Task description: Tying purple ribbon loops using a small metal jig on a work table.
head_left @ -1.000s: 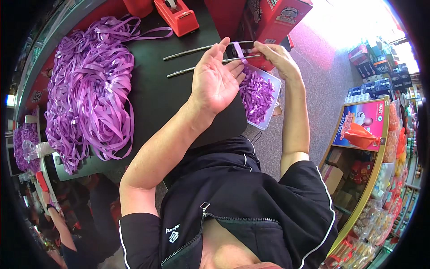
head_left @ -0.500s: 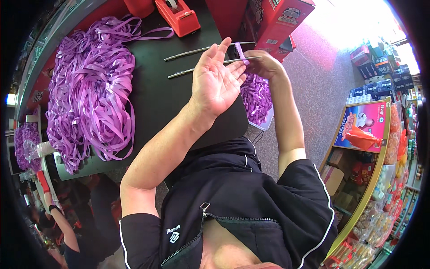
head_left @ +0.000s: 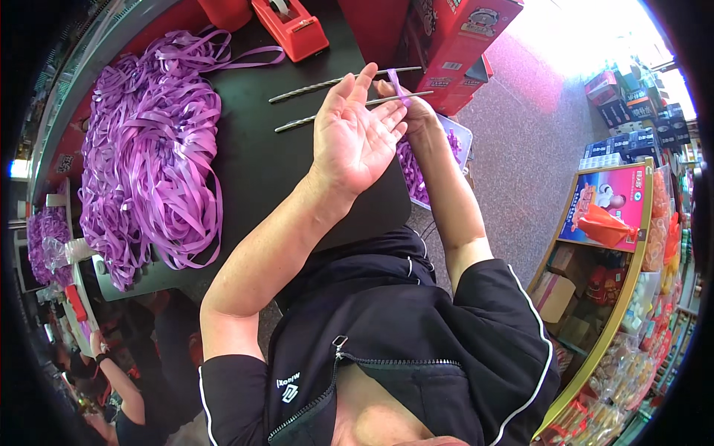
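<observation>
Two thin metal rods with twisted shafts, an upper rod (head_left: 305, 91) and a lower rod (head_left: 301, 122), lie side by side above the dark table (head_left: 256, 171). A purple ribbon (head_left: 396, 84) spans both near their right ends. My left hand (head_left: 355, 141) is open, palm showing, its fingers stretched beside the ribbon and in front of the rods. On the right, my right hand (head_left: 421, 119) curls its fingers at the ribbon; its fingertips are partly hidden behind the lower rod and my left hand.
A large heap of purple ribbon (head_left: 160, 149) covers the table's left. Beyond stand a red tape dispenser (head_left: 301, 37) and red boxes (head_left: 461, 44). Below my right hand, a clear tub (head_left: 465, 137) holds purple ribbon pieces. A shelf (head_left: 595, 297) stands right; another person's arm (head_left: 123, 386) shows lower left.
My right hand has shifted left and inward around the rods, uncovering more of the tub. My left hand has hardly moved. The other person's arm at lower left has lowered slightly.
</observation>
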### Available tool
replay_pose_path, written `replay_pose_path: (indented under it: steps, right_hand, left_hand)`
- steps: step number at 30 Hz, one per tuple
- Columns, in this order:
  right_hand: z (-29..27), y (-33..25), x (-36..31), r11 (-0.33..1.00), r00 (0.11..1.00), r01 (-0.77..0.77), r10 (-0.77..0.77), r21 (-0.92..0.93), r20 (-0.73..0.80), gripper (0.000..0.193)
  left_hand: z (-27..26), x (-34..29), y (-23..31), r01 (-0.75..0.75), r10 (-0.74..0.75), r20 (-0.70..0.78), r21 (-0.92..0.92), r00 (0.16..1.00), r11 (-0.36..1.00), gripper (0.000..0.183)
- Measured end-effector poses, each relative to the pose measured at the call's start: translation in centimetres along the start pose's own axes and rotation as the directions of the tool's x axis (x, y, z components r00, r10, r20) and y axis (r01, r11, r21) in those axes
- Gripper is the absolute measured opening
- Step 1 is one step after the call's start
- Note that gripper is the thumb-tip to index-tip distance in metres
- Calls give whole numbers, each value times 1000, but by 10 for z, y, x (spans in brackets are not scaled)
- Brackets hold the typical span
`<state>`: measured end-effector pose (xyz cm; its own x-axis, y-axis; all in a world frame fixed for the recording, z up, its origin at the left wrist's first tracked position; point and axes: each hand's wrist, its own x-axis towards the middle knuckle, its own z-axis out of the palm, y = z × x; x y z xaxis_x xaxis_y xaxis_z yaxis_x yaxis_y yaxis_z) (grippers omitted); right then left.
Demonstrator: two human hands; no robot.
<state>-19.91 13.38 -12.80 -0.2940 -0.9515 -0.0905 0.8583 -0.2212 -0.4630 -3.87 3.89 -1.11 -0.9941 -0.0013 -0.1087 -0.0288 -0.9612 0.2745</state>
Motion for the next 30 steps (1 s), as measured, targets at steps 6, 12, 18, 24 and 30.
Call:
replay_pose_path:
  steps: [6, 12, 18, 24, 30]
  right_hand:
    - [6, -5, -28, 912, 898, -16, -167, -411, -407, 18]
    - [84, -28, -61, 129, 517, 66, -852, -989, -76, 28]
    - [142, -7, -44, -639, 656, -370, -694, -675, 298, 28]
    - [139, -10, -34, -652, 696, -442, -683, -616, 222, 17]
    - [152, -25, -30, -469, 746, -412, -666, -781, 7, 18]
  left_hand:
    - [-3, 0, -1, -10, 10, 6, -12, 1000, 1000, 66]
    - [6, -4, -4, -28, 30, -58, 26, 998, 999, 74]
    - [-1, -1, -3, -58, 58, -14, 30, 998, 998, 73]
    - [0, 0, -4, -37, 37, -19, 8, 999, 999, 75]
    - [-2, 0, -5, -53, 53, -2, -3, 999, 999, 80]
